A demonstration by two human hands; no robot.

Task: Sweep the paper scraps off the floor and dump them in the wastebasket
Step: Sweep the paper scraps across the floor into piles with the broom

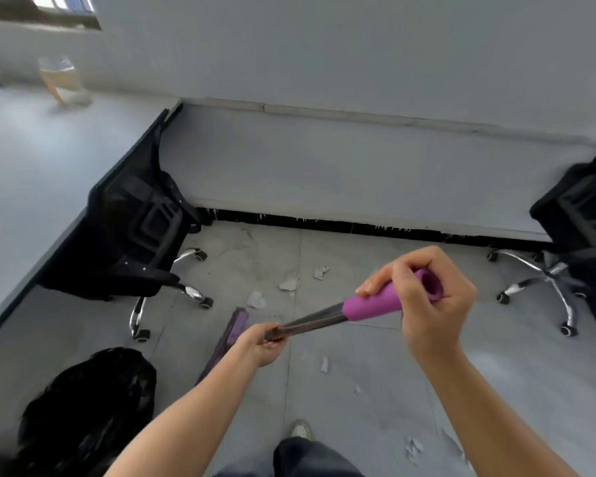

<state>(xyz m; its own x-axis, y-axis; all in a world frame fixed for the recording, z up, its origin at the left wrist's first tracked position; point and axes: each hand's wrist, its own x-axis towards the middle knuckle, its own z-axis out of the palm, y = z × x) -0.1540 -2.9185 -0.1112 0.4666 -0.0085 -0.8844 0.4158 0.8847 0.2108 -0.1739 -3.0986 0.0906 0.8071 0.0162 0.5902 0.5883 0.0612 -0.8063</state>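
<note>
Black-lined wastebasket, contents unclear; L hand, R hand grip broom.

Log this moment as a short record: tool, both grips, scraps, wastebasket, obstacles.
tool: broom, purple head down near the floor
left grip: curled round the metal shaft, low
right grip: curled round the purple handle end
paper scraps: scattered on the tiles, ahead and at lower right
wastebasket: black-lined, lower left
obstacles: left office chair, right office chair
</note>
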